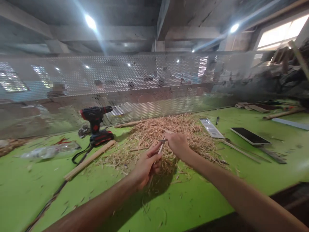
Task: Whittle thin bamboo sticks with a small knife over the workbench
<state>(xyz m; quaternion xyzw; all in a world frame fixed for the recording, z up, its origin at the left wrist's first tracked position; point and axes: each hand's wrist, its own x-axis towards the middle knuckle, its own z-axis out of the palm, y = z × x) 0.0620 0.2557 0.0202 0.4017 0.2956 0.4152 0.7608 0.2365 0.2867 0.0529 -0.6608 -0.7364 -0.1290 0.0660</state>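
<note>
My left hand (pixel 146 166) is closed around a thin pale wooden stick (pixel 161 149), its upper end pointing up and away from me. My right hand (pixel 178 144) is closed just above and to the right, gripping a small metal-bladed tool (pixel 163 140). The short blade lies across the upper end of the stick; my fingers hide the tool's handle. Beneath and beyond both hands spreads a heap of curled wood shavings (pixel 193 129).
On the green table (pixel 101 199), a cordless drill (pixel 95 125), a flat wooden strip (pixel 90 160) and a clear plastic bottle (pixel 50 150) lie left. Rightward are a ruler-like card (pixel 211 128), a marker (pixel 217 120) and a dark-screened tablet (pixel 250 136). A perforated metal screen (pixel 145 83) stands behind.
</note>
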